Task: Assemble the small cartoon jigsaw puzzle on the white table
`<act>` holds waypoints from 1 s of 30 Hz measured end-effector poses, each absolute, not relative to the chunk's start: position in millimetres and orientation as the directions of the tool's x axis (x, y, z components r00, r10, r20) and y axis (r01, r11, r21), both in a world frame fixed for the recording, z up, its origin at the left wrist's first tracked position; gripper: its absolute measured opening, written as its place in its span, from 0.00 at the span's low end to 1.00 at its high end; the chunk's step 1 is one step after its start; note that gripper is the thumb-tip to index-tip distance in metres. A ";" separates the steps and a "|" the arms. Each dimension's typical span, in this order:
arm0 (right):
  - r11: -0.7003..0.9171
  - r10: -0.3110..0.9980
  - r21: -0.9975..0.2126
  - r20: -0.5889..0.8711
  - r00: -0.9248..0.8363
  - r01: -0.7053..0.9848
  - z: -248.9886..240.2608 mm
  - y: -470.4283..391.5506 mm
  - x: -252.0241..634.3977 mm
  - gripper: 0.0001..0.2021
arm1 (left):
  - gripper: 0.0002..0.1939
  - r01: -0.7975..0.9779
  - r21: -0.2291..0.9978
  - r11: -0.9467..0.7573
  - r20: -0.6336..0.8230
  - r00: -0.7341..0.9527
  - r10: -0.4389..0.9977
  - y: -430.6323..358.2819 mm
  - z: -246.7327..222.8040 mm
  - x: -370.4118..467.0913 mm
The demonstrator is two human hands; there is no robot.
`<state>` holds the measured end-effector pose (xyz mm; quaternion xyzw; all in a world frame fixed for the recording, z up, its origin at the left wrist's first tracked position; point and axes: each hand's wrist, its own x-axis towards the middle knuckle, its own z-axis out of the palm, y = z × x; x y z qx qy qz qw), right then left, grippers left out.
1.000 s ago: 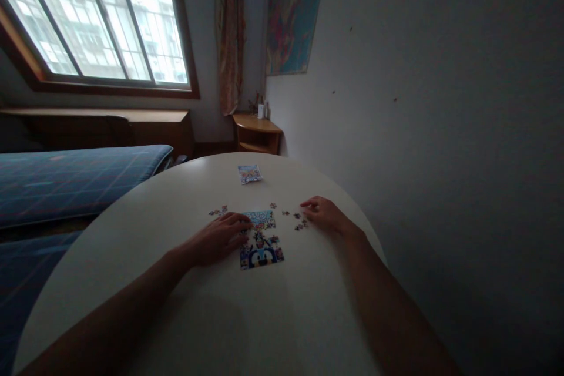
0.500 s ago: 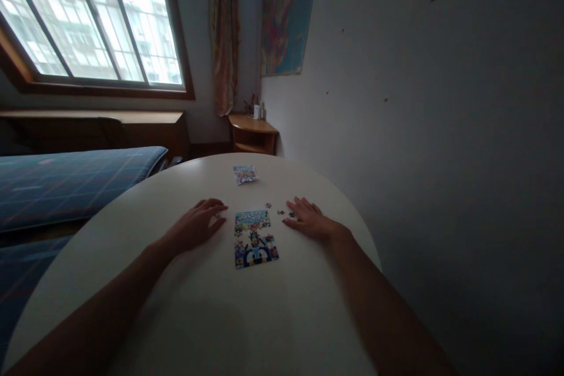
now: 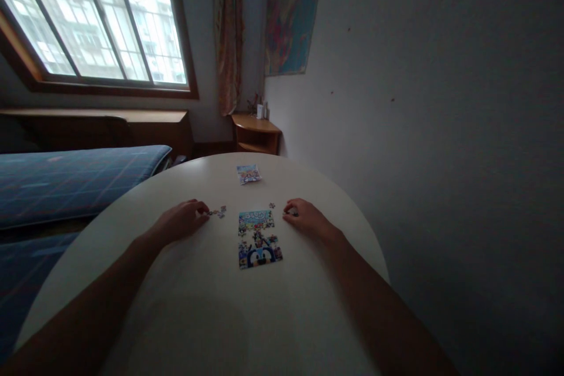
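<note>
A partly assembled jigsaw puzzle (image 3: 261, 257) with a blue dog's face lies on the white table, gaps showing across its middle. To its left, my left hand (image 3: 184, 218) rests with curled fingers, thumb and fingertips closed around the nearest of several loose puzzle pieces (image 3: 222, 212). On the other side, my right hand (image 3: 311, 218) pinches a small dark puzzle piece (image 3: 291, 212) at the tabletop. Its fingers partly cover that piece. A single loose piece (image 3: 272, 205) lies between the puzzle's top right corner and my right hand.
A creased picture sheet (image 3: 249, 174) lies toward the far side of the round white table (image 3: 211, 317). A blue plaid mattress (image 3: 79, 179) is beyond the table on the left. The wall (image 3: 418, 176) runs close along the right, and a wooden corner shelf (image 3: 255, 123) stands behind.
Both hands have gone from spread, flat fingers to curled ones. My left hand has drawn back leftward, uncovering loose pieces; my right fingers have closed around a piece. The view has shifted slightly.
</note>
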<state>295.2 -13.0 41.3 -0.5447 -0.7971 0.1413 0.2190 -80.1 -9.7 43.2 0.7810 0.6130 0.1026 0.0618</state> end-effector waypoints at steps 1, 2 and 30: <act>0.355 0.935 -0.459 0.181 -0.306 0.814 41.7 -11.6 295.2 0.09 | 0.17 0.947 0.220 -0.235 0.077 0.223 0.972 -10.2 43.9 -79.2; 0.342 0.940 -0.456 0.166 -0.299 0.822 42.1 -10.2 295.5 0.10 | 0.17 0.947 0.218 -0.235 0.072 0.225 0.972 -10.6 44.4 -78.4; 0.436 0.893 -0.388 0.079 -0.442 0.812 61.8 -21.9 292.4 0.06 | 0.10 0.892 0.186 -0.412 0.276 0.355 0.893 -36.5 46.4 -33.1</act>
